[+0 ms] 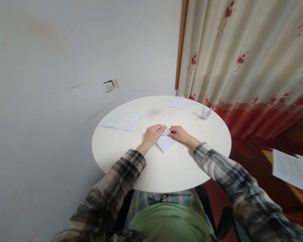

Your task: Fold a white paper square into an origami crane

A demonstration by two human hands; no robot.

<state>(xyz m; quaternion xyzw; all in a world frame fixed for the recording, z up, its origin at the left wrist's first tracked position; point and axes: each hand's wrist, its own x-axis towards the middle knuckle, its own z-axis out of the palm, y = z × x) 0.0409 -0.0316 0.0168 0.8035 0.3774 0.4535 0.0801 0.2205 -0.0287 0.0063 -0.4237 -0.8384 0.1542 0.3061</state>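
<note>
A small folded sheet of white paper (pixel 164 144) lies on the round white table in front of me, one corner pointing toward my body. My left hand (pixel 153 133) pinches its upper left part between thumb and fingers, where a flap is raised. On the other side, my right hand (pixel 178 132) grips the upper right edge with its fingertips. Both hands rest close to the tabletop. The fingers partly cover the far folds of the paper.
On the round table (pixel 161 178) lie a stack of white paper (pixel 123 119) at left and more sheets (pixel 179 103) at the far side. A folded paper crane (pixel 205 113) stands at right. Wall and curtain (pixel 242 67) border the far side; printed pages (pixel 289 168) lie lower right.
</note>
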